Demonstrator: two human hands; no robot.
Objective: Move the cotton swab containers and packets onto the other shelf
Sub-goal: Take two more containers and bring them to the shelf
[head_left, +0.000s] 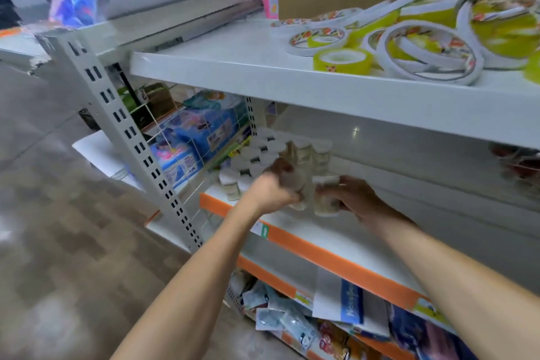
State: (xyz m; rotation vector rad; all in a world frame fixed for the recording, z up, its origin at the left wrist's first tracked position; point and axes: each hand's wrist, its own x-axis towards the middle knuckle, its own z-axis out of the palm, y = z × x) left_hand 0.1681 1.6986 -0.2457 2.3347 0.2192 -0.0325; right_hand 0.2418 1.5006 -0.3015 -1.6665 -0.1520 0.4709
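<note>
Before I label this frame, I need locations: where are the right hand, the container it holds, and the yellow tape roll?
right hand [355,197]: head view, back of the hand.
cotton swab container [325,204]: head view, clear side wall.
yellow tape roll [342,60]: head view, outer band.

White-capped clear swab containers [263,155] sit at frame centre. The middle shelf [336,260] is white with an orange edge. Upper right, tape rolls [343,58] are yellow-green and white, some floral-printed. Centre left, packets [198,131] are blue.
</note>
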